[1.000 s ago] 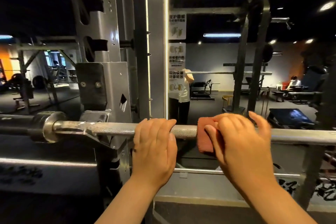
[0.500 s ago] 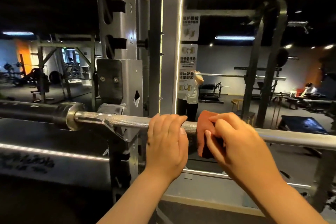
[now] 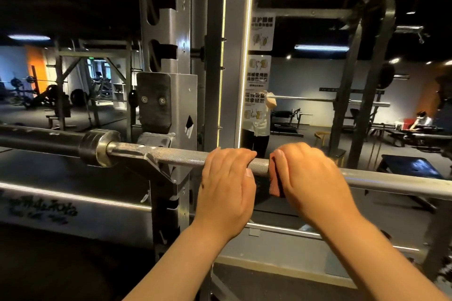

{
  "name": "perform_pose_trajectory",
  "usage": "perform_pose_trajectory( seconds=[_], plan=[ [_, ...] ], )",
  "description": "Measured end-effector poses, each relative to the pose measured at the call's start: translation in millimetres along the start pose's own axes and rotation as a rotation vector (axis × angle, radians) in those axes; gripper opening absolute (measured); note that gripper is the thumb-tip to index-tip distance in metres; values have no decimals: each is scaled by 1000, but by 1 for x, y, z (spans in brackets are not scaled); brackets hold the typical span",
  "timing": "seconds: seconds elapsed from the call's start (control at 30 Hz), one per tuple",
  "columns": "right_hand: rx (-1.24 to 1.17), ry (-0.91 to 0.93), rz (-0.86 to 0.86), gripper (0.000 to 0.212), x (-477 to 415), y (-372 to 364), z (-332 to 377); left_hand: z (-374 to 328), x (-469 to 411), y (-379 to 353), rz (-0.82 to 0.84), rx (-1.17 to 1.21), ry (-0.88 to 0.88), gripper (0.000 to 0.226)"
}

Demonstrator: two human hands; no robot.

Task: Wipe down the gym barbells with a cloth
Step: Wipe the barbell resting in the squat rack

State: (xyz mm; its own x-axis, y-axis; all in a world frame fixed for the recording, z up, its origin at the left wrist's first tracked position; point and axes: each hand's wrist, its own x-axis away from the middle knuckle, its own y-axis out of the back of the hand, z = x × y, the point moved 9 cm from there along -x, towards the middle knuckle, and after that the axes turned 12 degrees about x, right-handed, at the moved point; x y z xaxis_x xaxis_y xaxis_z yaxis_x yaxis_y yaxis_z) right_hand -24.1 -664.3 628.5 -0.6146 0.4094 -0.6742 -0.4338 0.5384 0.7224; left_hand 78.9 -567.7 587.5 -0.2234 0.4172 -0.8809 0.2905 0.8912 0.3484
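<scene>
Clutching cloth (image 3: 275, 184), right hand (image 3: 310, 178) flanks left hand (image 3: 226, 183); barbell (image 3: 391, 182) bare rightward.

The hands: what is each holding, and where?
The left hand grips the barbell on its knurled shaft; the right hand holds a red cloth wrapped round that shaft.

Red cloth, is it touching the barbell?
Touching. The head view shows the red cloth draped over the barbell, gripped there by the right hand.
</scene>
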Motion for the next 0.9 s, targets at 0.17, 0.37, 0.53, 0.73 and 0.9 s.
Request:
perform_pose_trajectory(
  seconds=[0.17,0.37,0.53,0.73,0.9],
  plan=[
    [-122,-29,-342,42,40,-6,5,1,1,-1,-5,-17,12,38],
    [-95,60,-326,40,37,1,-5,-1,0,-3,-67,-11,19,37],
    [13,-94,-75,22,12,14,-15,-2,0,-5,-75,-9,21,36],
    [-68,-22,-281,41,51,-1,-3,0,1,-4,-37,-1,7,34],
    [89,-25,-184,36,24,8,-3,-1,1,-4,-60,-10,17,34]
  ],
)
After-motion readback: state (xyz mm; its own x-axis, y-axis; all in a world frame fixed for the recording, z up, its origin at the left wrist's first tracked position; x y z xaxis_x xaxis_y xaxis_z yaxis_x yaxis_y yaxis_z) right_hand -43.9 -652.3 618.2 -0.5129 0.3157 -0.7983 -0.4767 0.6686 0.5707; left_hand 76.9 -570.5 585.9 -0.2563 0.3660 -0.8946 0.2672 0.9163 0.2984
